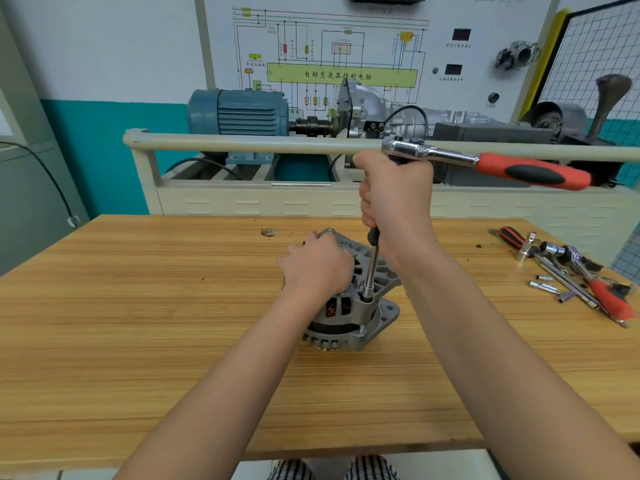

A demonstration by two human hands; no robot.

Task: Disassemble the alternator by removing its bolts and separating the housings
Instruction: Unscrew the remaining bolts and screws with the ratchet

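Ratchet on alternator bolt
Left hand (317, 263) gripped the grey cast-metal alternator (349, 306); right hand (394, 195), at twelve o'clock, clenched the chrome, red-handled ratchet (485, 161).

Grey alternator (349, 306); red-black ratchet handle (533, 171); striped tan wooden table (138, 323).

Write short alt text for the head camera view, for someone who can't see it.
A person's right hand grips a ratchet extension seated on an alternator bolt, while the left hand steadies the housing on a wooden table. Loose sockets and tools lie at right.
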